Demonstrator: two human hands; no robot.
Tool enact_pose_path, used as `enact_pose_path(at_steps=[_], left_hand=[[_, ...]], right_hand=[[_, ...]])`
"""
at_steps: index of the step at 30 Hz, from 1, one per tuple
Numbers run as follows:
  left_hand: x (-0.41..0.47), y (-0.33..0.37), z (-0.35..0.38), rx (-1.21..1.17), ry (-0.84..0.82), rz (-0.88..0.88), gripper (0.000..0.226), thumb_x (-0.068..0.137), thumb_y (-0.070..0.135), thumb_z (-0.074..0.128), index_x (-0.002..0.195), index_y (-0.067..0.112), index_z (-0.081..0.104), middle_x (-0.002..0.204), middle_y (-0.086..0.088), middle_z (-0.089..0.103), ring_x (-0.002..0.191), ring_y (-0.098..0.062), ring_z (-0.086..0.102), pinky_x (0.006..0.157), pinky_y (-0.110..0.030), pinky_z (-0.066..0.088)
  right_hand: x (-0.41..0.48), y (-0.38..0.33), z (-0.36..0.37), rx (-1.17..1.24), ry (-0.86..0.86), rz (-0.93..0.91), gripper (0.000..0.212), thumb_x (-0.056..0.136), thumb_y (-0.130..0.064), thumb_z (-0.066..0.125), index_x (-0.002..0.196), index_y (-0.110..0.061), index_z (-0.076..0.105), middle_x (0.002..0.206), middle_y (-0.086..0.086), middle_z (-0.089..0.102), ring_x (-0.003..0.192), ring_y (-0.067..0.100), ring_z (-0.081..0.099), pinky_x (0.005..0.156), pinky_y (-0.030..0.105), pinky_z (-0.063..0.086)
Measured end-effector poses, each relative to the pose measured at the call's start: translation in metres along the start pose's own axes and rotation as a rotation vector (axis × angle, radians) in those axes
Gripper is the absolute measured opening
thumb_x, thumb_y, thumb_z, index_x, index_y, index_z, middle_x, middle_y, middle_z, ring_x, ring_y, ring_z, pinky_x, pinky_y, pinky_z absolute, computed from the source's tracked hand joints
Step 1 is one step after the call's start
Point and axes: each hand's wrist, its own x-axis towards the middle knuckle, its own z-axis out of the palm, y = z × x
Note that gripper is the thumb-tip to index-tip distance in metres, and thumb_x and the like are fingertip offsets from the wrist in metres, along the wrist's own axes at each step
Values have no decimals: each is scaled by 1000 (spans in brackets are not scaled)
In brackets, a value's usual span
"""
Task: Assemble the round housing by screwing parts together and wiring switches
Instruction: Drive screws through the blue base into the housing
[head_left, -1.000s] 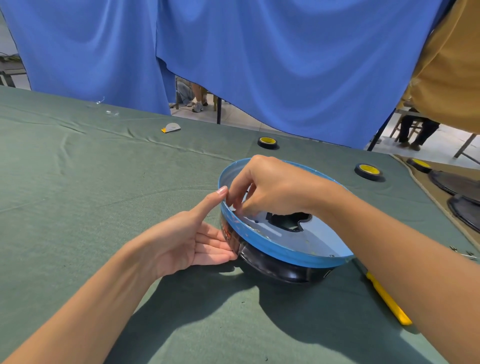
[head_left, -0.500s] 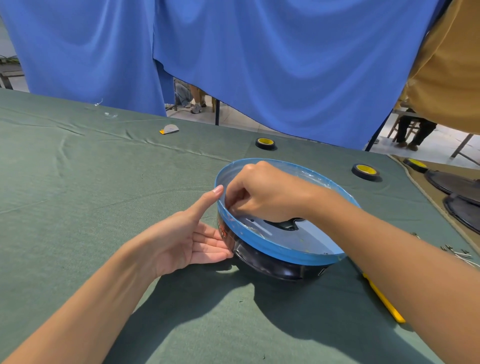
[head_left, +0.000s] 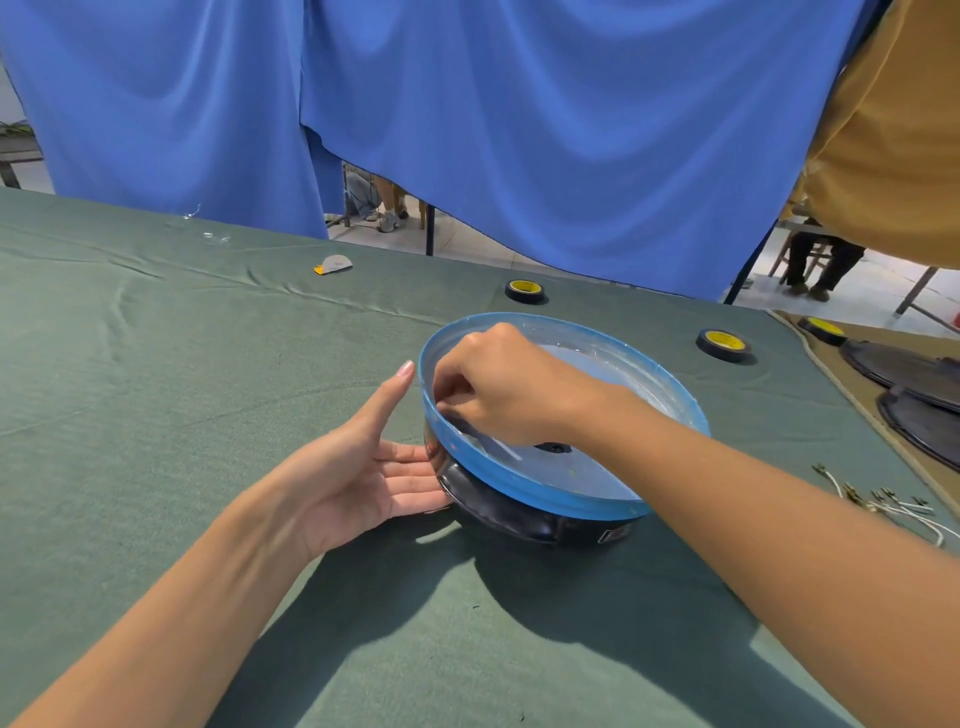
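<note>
The round housing (head_left: 545, 503) sits on the green cloth, a black shell with a blue-filmed rim and a pale inside. My left hand (head_left: 358, 467) is flat against its left side, fingers straight and touching the black shell, thumb pointing up beside the rim. My right hand (head_left: 514, 384) reaches over the rim into the housing. Its fingers are curled and pinched together at the inner left wall, on something too small to make out. A dark opening (head_left: 555, 447) shows in the housing's floor just under that hand.
Three black-and-yellow tape rolls (head_left: 525, 291) (head_left: 723, 344) (head_left: 822, 329) lie along the far side. White wires with metal terminals (head_left: 883, 504) lie at the right. Black round plates (head_left: 914, 364) rest on a tan mat at far right. A small white and orange scrap (head_left: 332, 265) lies at the back.
My right hand has sunk lower inside the housing, closer to the inner left wall, and the housing now lies flatter. My left hand has stayed against the side.
</note>
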Motion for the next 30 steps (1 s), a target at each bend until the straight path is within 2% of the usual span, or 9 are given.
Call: enact_pose_path(at_steps=[2, 7, 10, 12, 16, 22, 25, 30], left_hand=[[2, -2, 2, 9, 23, 43, 98, 55, 61, 79, 116, -12, 57, 99, -24, 72, 87, -32, 74, 66, -40, 62], [3, -2, 5, 26, 86, 87, 91, 52, 59, 81, 109, -10, 61, 89, -19, 74, 78, -29, 75, 62, -35, 60], [3, -2, 6, 14, 95, 80, 93, 51, 58, 81, 110, -10, 61, 94, -21, 73, 80, -29, 75, 62, -36, 61], [3, -1, 6, -3, 99, 74, 93, 53, 59, 80, 113, -10, 60, 99, -21, 73, 84, -29, 75, 68, -38, 61], [1, 1, 7, -72, 91, 61, 91, 56, 57, 81, 116, -8, 60, 104, -20, 72, 85, -29, 74, 73, -39, 61], [-1, 3, 9, -106, 137, 58, 92, 53, 55, 80, 115, -9, 58, 103, -23, 72, 80, -31, 74, 65, -39, 63], [-1, 3, 9, -105, 143, 60, 98, 46, 55, 82, 114, -11, 57, 103, -24, 72, 80, -32, 74, 63, -40, 63], [0, 2, 7, -110, 143, 65, 99, 47, 55, 82, 114, -13, 56, 103, -26, 72, 83, -33, 74, 62, -41, 62]], right_hand=[[4, 0, 2, 17, -10, 30, 15, 89, -22, 61, 86, -13, 73, 83, 6, 69, 78, 23, 61, 73, 43, 54], [10, 3, -1, 76, 25, 99, 18, 87, -26, 68, 80, -12, 76, 76, 5, 70, 74, 21, 63, 68, 44, 57], [11, 1, -3, 73, -9, 74, 12, 85, -24, 70, 81, -14, 76, 76, 2, 70, 74, 19, 63, 70, 40, 57], [12, 0, -5, 69, -29, 49, 7, 84, -17, 69, 85, -15, 77, 78, 0, 70, 74, 16, 62, 71, 38, 57], [13, -1, -11, 131, -41, 33, 18, 81, -5, 65, 83, -19, 76, 75, -4, 71, 70, 9, 63, 67, 31, 57], [16, 4, -13, 234, -61, 70, 8, 83, -11, 71, 83, -14, 77, 72, -1, 74, 60, 9, 69, 59, 23, 58], [17, 4, -13, 235, -58, 57, 11, 80, -8, 72, 83, -17, 79, 73, -6, 73, 65, 7, 68, 63, 27, 60], [18, 5, -15, 257, -98, 15, 16, 78, -5, 71, 85, -17, 79, 73, -8, 73, 67, 7, 68, 69, 29, 60]])
